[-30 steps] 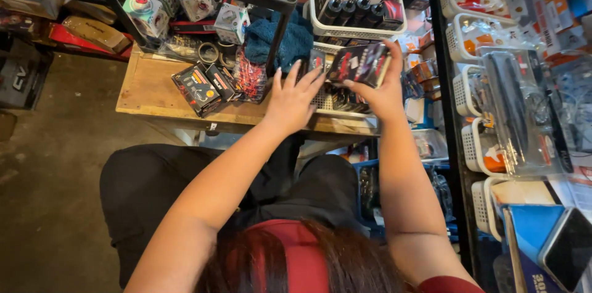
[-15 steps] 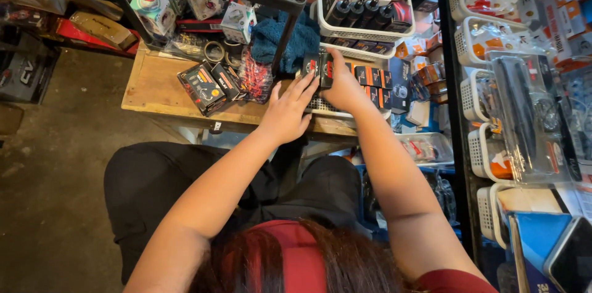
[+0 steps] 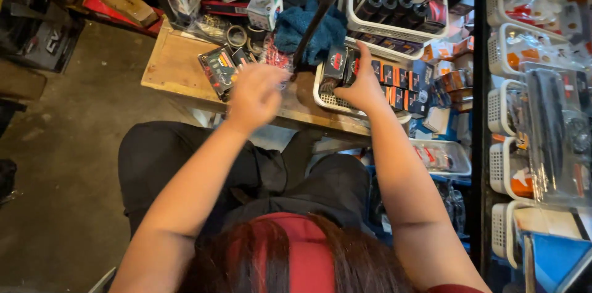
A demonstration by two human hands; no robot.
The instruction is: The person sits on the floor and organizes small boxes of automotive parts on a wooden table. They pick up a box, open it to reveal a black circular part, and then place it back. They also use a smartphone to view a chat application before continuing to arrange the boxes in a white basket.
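My right hand point(image 3: 364, 86) reaches into a white basket point(image 3: 322, 94) on the wooden shelf point(image 3: 176, 65). Its fingers press a small dark box point(image 3: 336, 60) standing at the left end of the basket, and the thumb points up. A row of similar dark boxes point(image 3: 398, 80) fills the basket to the right. My left hand point(image 3: 254, 97) hovers blurred over the shelf's front edge, left of the basket, fingers loosely apart with nothing seen in them. Flat dark packs point(image 3: 219, 70) lie just beyond it.
A blue cloth point(image 3: 308, 29) sits behind the basket, beside a black rack post point(image 3: 317, 12). A second white basket point(image 3: 385, 29) above holds black bottles. White baskets of packaged goods point(image 3: 515, 52) line the right. The concrete floor point(image 3: 68, 163) lies left of my knees.
My left hand has come off the boxes and pulled back to the left. My right hand has slid left along the basket onto the end box.
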